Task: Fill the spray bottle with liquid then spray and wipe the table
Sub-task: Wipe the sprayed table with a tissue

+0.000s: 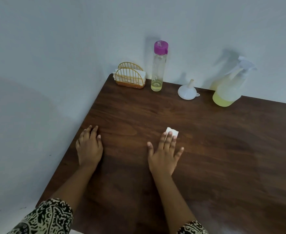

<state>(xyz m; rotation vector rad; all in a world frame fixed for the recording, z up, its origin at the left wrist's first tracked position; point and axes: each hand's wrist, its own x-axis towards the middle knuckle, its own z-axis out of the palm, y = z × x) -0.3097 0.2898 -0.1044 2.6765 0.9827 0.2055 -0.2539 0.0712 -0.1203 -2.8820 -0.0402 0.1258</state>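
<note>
The spray bottle [228,88] stood upright at the far right of the wooden table [206,149], long axis vertical, nozzle facing right, yellow liquid in its base. The right hand [164,154] lay flat, fingers spread, pressing a folded white tissue [172,132]. The left hand [89,147] rested open, empty, at the table's left edge.

both hands lie palm-down, arms extended; left hand [89,147] fingers curled, right hand [164,155] fingers spread.
</note>
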